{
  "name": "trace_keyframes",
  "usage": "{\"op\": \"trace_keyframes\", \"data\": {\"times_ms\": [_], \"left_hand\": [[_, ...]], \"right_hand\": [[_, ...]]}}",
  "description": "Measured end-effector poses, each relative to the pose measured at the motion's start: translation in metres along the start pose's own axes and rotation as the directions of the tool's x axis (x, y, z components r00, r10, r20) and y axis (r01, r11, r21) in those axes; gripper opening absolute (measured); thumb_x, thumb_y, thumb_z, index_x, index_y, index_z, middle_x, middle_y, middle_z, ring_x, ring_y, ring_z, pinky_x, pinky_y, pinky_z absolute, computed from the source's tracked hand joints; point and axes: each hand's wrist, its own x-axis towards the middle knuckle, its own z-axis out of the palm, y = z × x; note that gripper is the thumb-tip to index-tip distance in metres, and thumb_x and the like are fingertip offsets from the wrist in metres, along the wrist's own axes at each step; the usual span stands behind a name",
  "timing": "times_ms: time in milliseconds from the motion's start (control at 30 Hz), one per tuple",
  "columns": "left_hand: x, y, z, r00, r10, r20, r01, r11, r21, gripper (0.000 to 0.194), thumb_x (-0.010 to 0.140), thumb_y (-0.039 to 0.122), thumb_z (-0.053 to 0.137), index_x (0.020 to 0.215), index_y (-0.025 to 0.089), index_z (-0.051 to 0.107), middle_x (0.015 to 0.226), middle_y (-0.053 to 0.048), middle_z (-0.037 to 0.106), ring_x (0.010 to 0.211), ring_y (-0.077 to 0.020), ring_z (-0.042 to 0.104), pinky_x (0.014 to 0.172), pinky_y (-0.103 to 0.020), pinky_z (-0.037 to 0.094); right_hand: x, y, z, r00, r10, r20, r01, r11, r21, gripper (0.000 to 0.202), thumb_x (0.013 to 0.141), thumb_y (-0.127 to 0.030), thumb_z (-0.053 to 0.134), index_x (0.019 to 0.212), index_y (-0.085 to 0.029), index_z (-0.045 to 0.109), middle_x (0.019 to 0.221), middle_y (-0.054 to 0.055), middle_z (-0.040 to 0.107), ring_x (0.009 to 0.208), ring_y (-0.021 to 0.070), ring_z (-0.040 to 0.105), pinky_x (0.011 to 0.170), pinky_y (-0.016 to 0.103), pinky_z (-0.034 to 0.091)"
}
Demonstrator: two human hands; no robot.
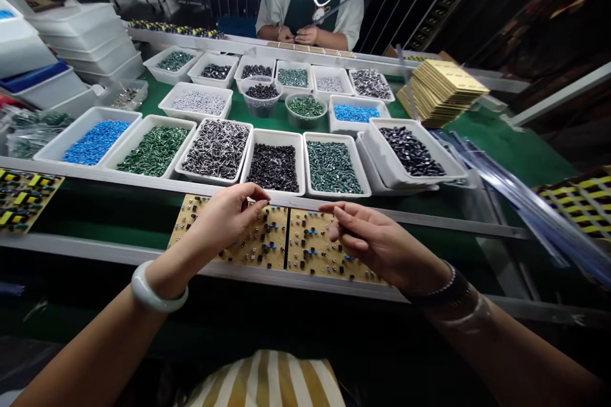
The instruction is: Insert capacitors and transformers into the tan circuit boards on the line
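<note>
The rails [334, 288] look like smooth, dull metal, the bins [363, 189] matt white plastic, and the round tub [261, 105] clear plastic with a slight sheen; the bracelet [142, 287] is smooth and glossy, the striped garment [267, 381] soft matt cloth, and the long tubes [515, 197] shiny, see-through plastic

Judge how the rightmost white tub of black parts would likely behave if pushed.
The tub could slide or tip, since it sits askew on the tubs beneath. The loose black parts might well spill, as the top is open.
</note>
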Motion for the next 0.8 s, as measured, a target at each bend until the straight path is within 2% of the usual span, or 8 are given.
{"op": "trace_keyframes", "data": {"times_ms": [200, 467, 667, 800], "left_hand": [[0.0045, -0.0014, 0.0010, 0.993, 0.114, 0.042, -0.120, 0.979, 0.164, 0.013, 0.097, 0.025, 0.058, 0.092, 0.017, 0.068, 0.098, -0.005, 0.066, 0.093, -0.0208, 0.061, 0.085, -0.031, 0.042], [0.0078, -0.0050, 0.0053, 0.987, 0.124, 0.099, -0.146, 0.954, 0.261, 0.017, 0.101, 0.024, 0.049, 0.095, 0.016, 0.063, 0.101, -0.008, 0.059, 0.095, -0.0237, 0.059, 0.088, -0.038, 0.045], [0.0088, -0.0070, 0.0077, 0.989, 0.112, 0.100, -0.139, 0.935, 0.326, 0.019, 0.102, 0.027, 0.046, 0.094, 0.016, 0.060, 0.101, -0.008, 0.057, 0.095, -0.0250, 0.058, 0.090, -0.041, 0.045], [0.0087, -0.0088, 0.0085, 0.980, 0.158, 0.118, -0.189, 0.924, 0.333, 0.019, 0.102, 0.022, 0.044, 0.095, 0.015, 0.060, 0.100, -0.009, 0.056, 0.093, -0.0245, 0.057, 0.088, -0.040, 0.047]], "right_hand": [[0.0031, 0.0026, -0.0036, 0.998, -0.050, -0.045, 0.049, 0.999, -0.013, 0.049, 0.083, -0.056, 0.081, 0.107, -0.015, 0.068, 0.076, 0.002, 0.063, 0.050, 0.0035, 0.030, 0.045, 0.017, 0.021], [0.0025, 0.0030, -0.0053, 0.997, -0.062, -0.047, 0.060, 0.998, -0.034, 0.050, 0.083, -0.056, 0.079, 0.108, -0.015, 0.066, 0.076, 0.001, 0.061, 0.051, 0.0043, 0.029, 0.046, 0.019, 0.020], [0.0026, 0.0055, -0.0077, 0.996, -0.065, -0.060, 0.060, 0.995, -0.078, 0.050, 0.086, -0.059, 0.076, 0.110, -0.016, 0.066, 0.077, 0.002, 0.061, 0.051, 0.0057, 0.029, 0.046, 0.020, 0.023], [0.0028, 0.0055, -0.0080, 0.997, -0.054, -0.056, 0.050, 0.997, -0.063, 0.048, 0.086, -0.057, 0.076, 0.110, -0.016, 0.066, 0.078, 0.001, 0.061, 0.051, 0.0053, 0.030, 0.046, 0.019, 0.024]]}}
